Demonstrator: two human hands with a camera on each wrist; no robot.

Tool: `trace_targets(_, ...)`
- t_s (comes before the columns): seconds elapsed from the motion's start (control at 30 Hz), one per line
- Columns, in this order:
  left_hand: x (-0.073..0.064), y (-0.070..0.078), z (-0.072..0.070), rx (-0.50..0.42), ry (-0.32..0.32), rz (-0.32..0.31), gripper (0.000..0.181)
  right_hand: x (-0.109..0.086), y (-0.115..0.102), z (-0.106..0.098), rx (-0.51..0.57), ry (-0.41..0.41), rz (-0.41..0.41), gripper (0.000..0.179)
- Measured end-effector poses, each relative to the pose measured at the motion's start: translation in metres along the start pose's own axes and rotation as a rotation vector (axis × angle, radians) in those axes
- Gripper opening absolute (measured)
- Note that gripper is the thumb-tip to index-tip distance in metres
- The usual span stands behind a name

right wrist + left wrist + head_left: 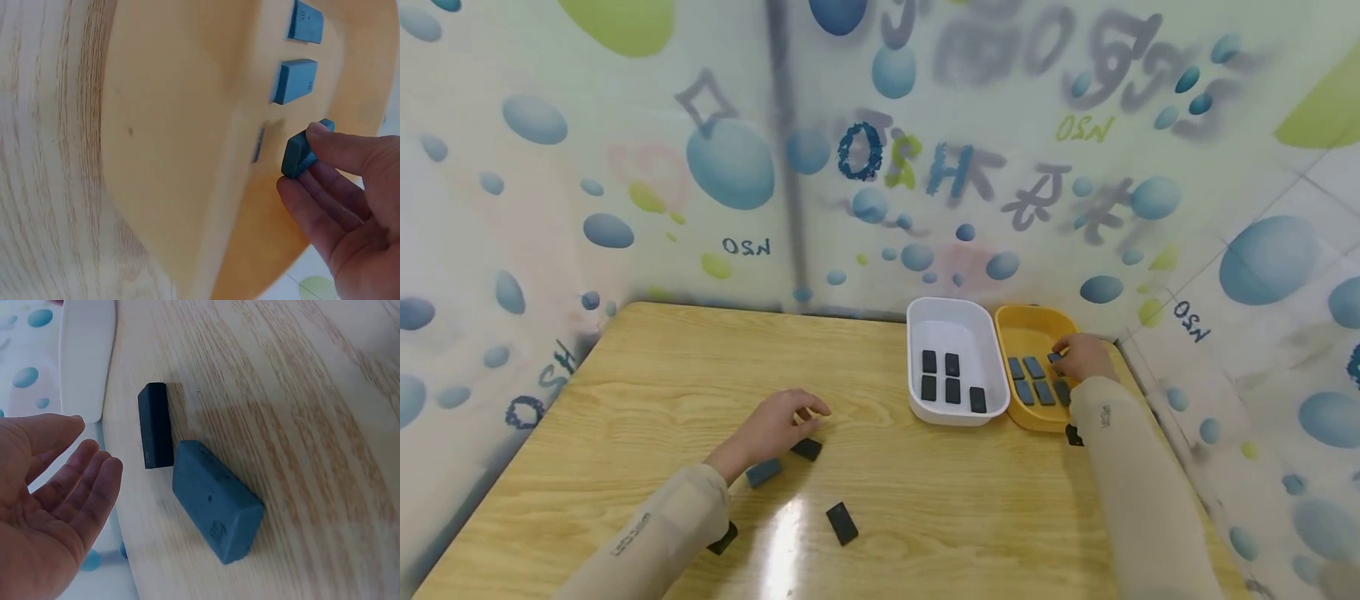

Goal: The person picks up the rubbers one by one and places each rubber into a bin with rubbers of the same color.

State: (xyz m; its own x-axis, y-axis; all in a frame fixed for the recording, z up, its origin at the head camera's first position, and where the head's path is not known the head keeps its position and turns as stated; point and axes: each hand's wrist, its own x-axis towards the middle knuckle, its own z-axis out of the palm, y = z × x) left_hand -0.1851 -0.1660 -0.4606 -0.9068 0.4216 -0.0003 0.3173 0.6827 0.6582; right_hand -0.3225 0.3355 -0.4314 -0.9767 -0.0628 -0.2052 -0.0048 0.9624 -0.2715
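My right hand (pixel 1084 358) pinches a small blue-grey rectangular block (pixel 300 153) between thumb and fingers, inside the yellow bin (pixel 1026 332). Several similar blue-grey blocks (pixel 297 81) lie on that bin's floor. Over the table at left, my left hand (pixel 778 425) is held with loosely bent fingers and nothing in them. Below and beside it lie a black block (pixel 807 449) and a blue-grey block (pixel 763 472); the left wrist view shows these two close together, apart from the fingers.
Left of the yellow bin stands a white bin (pixel 951 323) with several black blocks (pixel 952 390). Loose black blocks lie at the table's front (pixel 842 523), by the left sleeve (pixel 722 539) and partly behind the right sleeve (pixel 1074 435). Patterned walls enclose the wooden table (pixel 700 367).
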Motion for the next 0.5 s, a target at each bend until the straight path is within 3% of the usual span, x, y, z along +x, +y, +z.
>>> trace_targets(0.5,0.0,-0.008,-0.001,-0.007,-0.008,-0.005,0.021,0.005,-0.007,0.012,-0.043,0.005,0.036,0.036)
